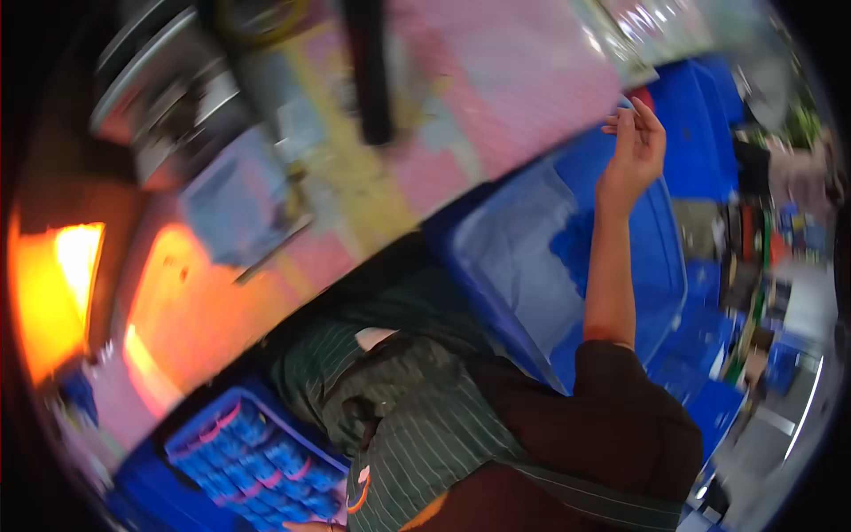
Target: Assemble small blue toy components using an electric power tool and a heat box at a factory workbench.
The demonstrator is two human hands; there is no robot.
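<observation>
My right hand (634, 149) is raised at the end of a stretched arm, over the far right part of a large blue bin (681, 253). Its fingers are bent together near the fingertips. A small light-blue and red patch shows beside them, but blur hides whether anything is pinched. Only a sliver of my left hand (308, 527) shows at the lower edge, its fingers mostly cut off. It is nearest to a blue crate (191, 424) packed with rows of blue and pink pieces (266, 461). Inside the large bin lie a pale sheet or bag and some darker blue pieces (572, 253).
A pink worktable (434, 168) with yellow tape runs diagonally across. On it stand a blurred metal device (177, 115), a light-blue block (235, 199) and a dark upright post (368, 80). An orange glow lights the left. Blue containers (696, 133) stand at right.
</observation>
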